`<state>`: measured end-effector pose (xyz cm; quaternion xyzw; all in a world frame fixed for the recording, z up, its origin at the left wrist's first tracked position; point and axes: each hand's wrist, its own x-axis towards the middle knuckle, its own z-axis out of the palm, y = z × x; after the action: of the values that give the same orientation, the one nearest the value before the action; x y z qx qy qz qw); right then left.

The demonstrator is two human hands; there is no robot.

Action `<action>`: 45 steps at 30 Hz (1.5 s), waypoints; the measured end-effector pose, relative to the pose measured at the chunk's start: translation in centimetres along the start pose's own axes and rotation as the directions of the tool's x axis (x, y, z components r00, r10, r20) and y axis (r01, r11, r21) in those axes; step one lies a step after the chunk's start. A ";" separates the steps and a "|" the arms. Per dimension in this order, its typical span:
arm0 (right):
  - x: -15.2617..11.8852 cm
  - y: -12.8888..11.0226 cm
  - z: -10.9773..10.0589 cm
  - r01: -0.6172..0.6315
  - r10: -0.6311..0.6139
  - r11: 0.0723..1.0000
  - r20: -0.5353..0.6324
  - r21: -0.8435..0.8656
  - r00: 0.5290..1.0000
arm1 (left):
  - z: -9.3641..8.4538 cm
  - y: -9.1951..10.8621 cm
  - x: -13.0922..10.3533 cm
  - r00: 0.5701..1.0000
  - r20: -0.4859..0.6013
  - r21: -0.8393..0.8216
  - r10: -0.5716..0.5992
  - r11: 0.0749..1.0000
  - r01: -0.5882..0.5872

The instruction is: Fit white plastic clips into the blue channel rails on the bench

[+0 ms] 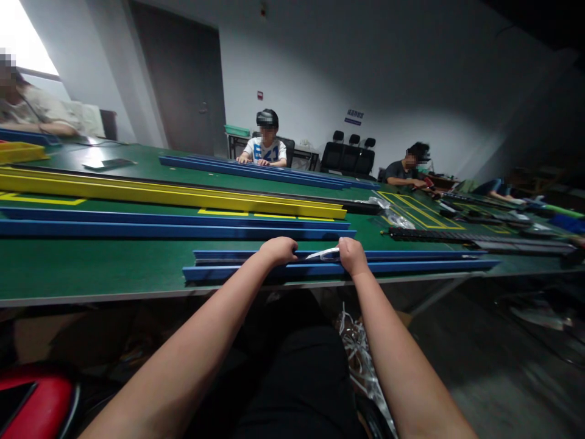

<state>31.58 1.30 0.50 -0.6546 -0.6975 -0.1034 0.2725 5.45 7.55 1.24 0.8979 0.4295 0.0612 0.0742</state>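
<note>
A long blue channel lies along the near edge of the green table, with a dark strip inside its groove. Over the groove, my left hand bends its fingers downward, closed; what they grip is hidden. To its right, my right hand is a closed fist around a thin white strip. This strip loops out from the fist toward my left hand, just above the channel.
Behind lie more blue channels, a yellow channel and clear plastic wrapping. Dark long bars are at right. White strips hang below the table edge. Several people sit around the table, one straight across.
</note>
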 end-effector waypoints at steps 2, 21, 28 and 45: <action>0.0 -0.1 -0.1 0.003 -0.003 1.000 0.005 -0.006 1.000 | 0.0 0.0 0.0 1.000 0.001 -0.002 0.000 1.000 0.000; 0.0 -0.6 -0.7 0.007 -0.011 0.996 0.035 0.089 0.999 | -0.2 0.1 0.1 1.000 0.028 0.020 0.004 1.000 -0.004; 0.1 -1.1 -0.7 -0.017 0.013 0.997 0.062 0.073 0.998 | 0.1 -0.1 0.0 0.999 0.038 0.037 0.016 0.999 -0.018; -0.1 -11.8 0.6 0.035 -0.010 0.988 0.161 -0.149 0.987 | -1.7 -8.2 -5.1 0.997 0.068 -0.035 0.038 0.999 -0.035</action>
<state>19.96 0.11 2.50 -0.6716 -0.7147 -0.1062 0.1639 -4.25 8.81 1.16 0.9058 0.4091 0.0388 0.1030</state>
